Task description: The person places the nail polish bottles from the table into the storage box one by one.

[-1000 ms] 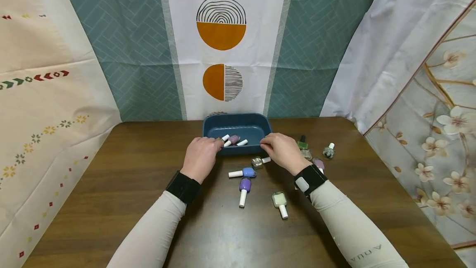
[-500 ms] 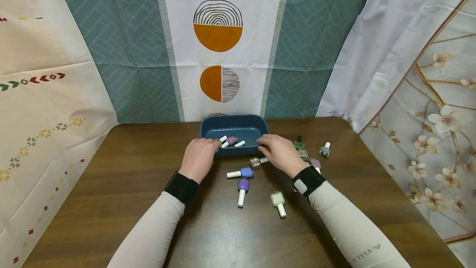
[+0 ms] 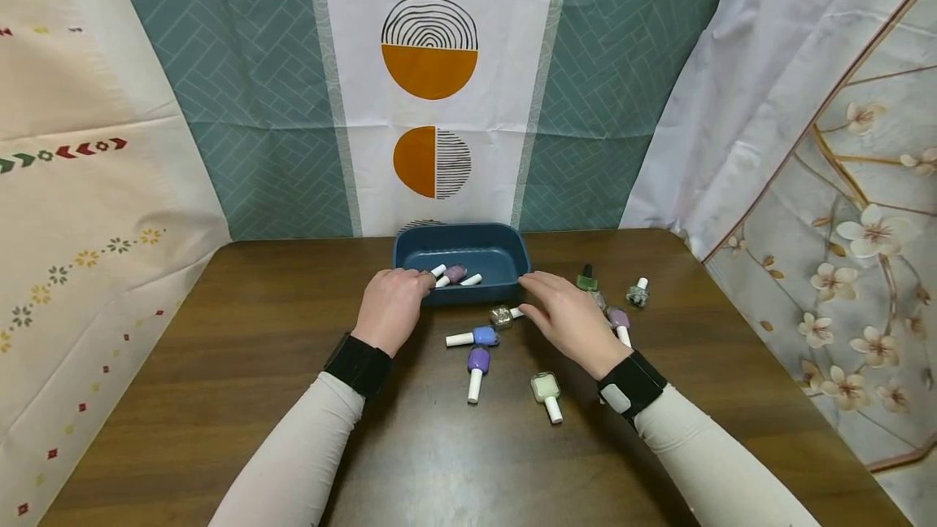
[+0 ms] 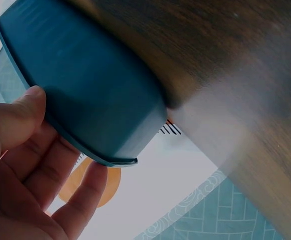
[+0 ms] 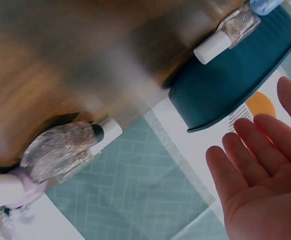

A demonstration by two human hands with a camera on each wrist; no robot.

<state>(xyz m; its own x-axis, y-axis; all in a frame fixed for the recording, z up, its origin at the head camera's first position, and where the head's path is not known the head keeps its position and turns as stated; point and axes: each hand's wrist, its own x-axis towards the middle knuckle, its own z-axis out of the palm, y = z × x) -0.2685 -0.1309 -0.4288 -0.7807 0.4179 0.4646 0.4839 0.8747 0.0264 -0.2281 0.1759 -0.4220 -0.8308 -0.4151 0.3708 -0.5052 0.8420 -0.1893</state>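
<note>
A dark blue plastic tray (image 3: 476, 296) stands at the back of the table with several nail polish bottles inside, among them a lilac nail polish (image 3: 455, 274). My left hand (image 3: 390, 309) holds its front left rim; in the left wrist view, the thumb (image 4: 31, 107) lies against the outer wall with fingers beyond the rim. My right hand (image 3: 571, 320) hovers by the tray's right end, fingers extended and palm bare in the right wrist view. Just before the tray lies a gold-glitter nail polish (image 3: 501, 316), its white cap near the right thumb.
In front lie a blue nail polish (image 3: 485, 337), a purple one (image 3: 479, 361) and a cream one (image 3: 545, 386). To the right are a green bottle (image 3: 587, 283), a lilac bottle (image 3: 618, 317) and a silver-flake bottle (image 3: 638, 296). Curtains hang behind the table.
My right hand has drawn slightly right, off the tray's rim, and its fingers have straightened. My left hand stays at the tray's rim.
</note>
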